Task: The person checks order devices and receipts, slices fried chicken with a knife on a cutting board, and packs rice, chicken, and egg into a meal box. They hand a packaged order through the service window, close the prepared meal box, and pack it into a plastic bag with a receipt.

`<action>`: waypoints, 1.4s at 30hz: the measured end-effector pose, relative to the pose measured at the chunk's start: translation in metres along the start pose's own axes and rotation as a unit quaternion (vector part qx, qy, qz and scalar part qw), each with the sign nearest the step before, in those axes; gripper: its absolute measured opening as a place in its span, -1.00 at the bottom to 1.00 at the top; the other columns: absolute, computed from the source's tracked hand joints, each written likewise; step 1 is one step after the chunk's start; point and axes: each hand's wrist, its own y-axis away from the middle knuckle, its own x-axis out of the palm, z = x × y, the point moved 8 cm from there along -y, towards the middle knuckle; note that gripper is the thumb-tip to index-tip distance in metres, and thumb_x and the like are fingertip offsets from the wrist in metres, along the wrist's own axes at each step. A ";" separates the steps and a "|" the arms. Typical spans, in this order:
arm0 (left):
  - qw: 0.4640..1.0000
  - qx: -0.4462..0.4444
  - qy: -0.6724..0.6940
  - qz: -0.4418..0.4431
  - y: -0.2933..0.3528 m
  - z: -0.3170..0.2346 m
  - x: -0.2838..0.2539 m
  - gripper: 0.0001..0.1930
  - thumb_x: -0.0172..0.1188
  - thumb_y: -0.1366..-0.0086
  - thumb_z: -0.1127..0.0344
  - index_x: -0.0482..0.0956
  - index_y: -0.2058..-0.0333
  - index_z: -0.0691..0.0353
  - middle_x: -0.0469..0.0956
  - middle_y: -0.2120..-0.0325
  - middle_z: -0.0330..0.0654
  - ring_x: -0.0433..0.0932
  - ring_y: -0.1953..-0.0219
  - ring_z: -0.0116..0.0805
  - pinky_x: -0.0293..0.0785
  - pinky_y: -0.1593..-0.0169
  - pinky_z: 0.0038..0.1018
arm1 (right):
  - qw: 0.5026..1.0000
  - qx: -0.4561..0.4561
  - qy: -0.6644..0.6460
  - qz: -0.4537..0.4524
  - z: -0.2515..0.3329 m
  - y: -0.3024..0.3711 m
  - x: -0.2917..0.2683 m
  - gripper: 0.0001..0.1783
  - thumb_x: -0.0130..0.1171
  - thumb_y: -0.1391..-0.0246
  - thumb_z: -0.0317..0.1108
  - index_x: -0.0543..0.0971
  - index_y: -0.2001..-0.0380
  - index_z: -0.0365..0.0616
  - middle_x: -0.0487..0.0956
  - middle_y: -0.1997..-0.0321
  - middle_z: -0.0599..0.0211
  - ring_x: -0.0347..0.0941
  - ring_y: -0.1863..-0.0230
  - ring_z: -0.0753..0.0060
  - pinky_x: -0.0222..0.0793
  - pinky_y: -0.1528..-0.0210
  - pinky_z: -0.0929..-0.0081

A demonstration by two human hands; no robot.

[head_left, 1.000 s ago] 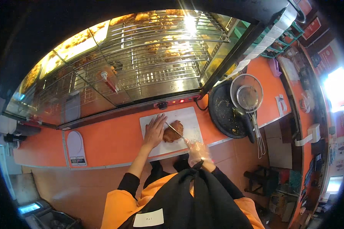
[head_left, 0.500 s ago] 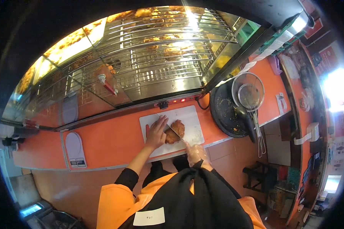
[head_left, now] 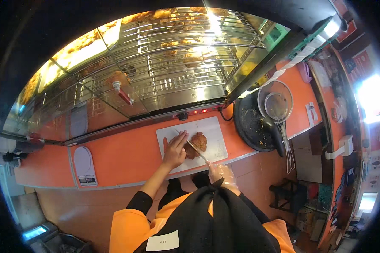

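A browned piece of fried chicken (head_left: 199,141) lies on the white cutting board (head_left: 217,145), with a second part of it on the near left side of the blade. Across the chicken runs a knife (head_left: 197,152), its blade slanting up to the left. My right hand (head_left: 222,173), in a clear plastic glove, is closed round the knife's handle at the board's near edge. My bare left hand (head_left: 175,152) rests with fingers stretched out beside the blade, at the chicken's left; whether the fingertips touch the blade I cannot tell.
A lit glass warming cabinet with wire racks (head_left: 185,59) of fried food stands behind the board. To the right, a black pan (head_left: 251,126) and wire strainers (head_left: 278,105) sit on the orange counter (head_left: 118,166). A white kitchen scale (head_left: 84,162) is at the left.
The knife has drawn back slightly toward me with my right hand. My left hand has shifted a little, and the near chicken part is now more covered. The whole view has moved slightly.
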 end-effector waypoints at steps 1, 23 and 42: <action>1.000 -0.002 -0.005 0.000 0.000 0.008 0.009 -0.33 -0.06 -0.04 0.40 0.30 -0.23 0.29 0.24 -0.28 -0.05 0.20 -0.32 -0.07 0.08 -0.36 -0.14 | 1.000 0.003 -0.001 0.001 -0.002 -0.011 0.016 -0.30 -0.37 -0.32 0.15 0.62 0.22 -0.21 0.55 0.38 -0.22 0.50 0.22 -0.26 0.35 0.07 -0.09; 0.999 0.039 0.006 -0.010 0.014 0.000 -0.028 -0.39 -0.07 -0.17 0.38 0.27 -0.26 0.26 0.25 -0.28 -0.05 0.20 -0.32 -0.08 -0.02 -0.37 -0.05 | 0.993 -0.108 -0.014 -0.042 0.013 0.006 0.027 -0.21 -0.34 -0.26 0.27 0.63 0.32 -0.24 0.57 0.31 -0.20 0.50 0.20 -0.24 0.37 0.14 -0.07; 0.998 0.006 0.051 -0.020 0.007 0.041 -0.021 -0.52 -0.14 -0.29 0.31 0.37 -0.18 0.29 0.31 -0.24 -0.03 0.22 -0.32 -0.08 0.05 -0.35 -0.14 | 0.996 -0.043 -0.072 -0.039 0.018 -0.020 0.037 -0.16 -0.33 -0.23 0.35 0.64 0.39 -0.24 0.58 0.33 -0.15 0.53 0.24 -0.20 0.40 0.15 -0.04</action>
